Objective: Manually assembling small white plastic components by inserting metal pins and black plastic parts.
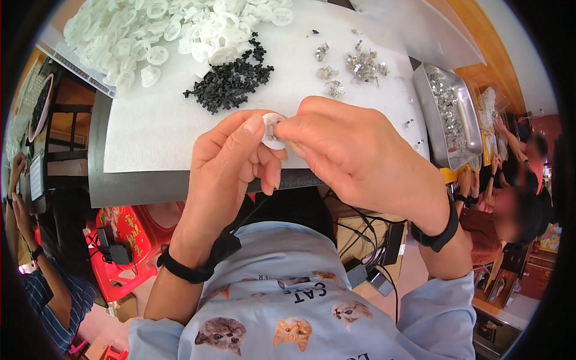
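Observation:
Over the near part of the white-covered table, my left hand [225, 150] pinches a small round white plastic piece [273, 143] between thumb and fingers. My right hand [354, 144] is closed at the same piece, its thumb and forefinger touching its face. A greyish bit shows in the middle of the disc; whatever the right fingertips hold is hidden by them. Beyond the hands lies a heap of small black plastic parts [231, 83]. Small shiny metal clips [363, 65] lie in loose clusters farther right.
A large pile of translucent white plastic pieces [174, 24] fills the far left, by a clear tray's edge [75, 69]. At right stands a metal tray [465, 141] of metal clips. A red stool [135, 234] is below left. Other people work on both sides.

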Demonstrator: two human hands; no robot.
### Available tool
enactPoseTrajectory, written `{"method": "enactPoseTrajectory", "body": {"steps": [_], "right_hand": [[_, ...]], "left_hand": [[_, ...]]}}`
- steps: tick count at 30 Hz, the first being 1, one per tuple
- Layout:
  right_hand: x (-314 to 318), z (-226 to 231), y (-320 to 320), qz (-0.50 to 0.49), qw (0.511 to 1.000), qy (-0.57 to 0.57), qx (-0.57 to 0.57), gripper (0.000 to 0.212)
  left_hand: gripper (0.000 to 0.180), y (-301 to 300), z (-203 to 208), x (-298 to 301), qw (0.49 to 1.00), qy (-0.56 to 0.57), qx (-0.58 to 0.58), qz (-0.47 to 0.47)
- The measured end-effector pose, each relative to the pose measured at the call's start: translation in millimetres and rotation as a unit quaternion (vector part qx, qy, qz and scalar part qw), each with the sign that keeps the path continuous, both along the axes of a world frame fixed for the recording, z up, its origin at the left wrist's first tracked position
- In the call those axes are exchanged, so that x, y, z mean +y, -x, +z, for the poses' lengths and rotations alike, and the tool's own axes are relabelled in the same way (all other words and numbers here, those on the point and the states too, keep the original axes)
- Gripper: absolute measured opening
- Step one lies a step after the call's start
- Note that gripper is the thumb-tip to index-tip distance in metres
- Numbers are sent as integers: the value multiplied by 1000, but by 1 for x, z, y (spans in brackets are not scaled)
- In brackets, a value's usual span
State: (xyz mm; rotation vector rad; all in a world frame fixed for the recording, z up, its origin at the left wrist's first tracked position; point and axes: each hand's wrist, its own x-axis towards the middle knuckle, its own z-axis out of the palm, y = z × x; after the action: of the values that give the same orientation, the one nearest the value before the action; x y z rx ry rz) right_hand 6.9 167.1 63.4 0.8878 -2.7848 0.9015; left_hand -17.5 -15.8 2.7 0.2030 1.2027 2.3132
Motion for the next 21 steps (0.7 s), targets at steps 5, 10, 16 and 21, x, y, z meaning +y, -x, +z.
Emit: {"method": "enactPoseTrajectory", "body": {"steps": [5,10,16,21], "right_hand": [[-4,-8,-6,-20,994,-29,100,34],[-1,-19,-6,-28,993,23,115,36],[-12,-21,-8,-81,992,62,71,12],[-27,-30,-10,-166,962,217,-26,5]], "left_hand": [[30,1,-2,0,1000,-21,0,12],[31,0,-1,2,1000,-7,4,5],[35,-5,4,4,998,59,28,25],[35,-5,-2,3,998,19,42,32]]}}
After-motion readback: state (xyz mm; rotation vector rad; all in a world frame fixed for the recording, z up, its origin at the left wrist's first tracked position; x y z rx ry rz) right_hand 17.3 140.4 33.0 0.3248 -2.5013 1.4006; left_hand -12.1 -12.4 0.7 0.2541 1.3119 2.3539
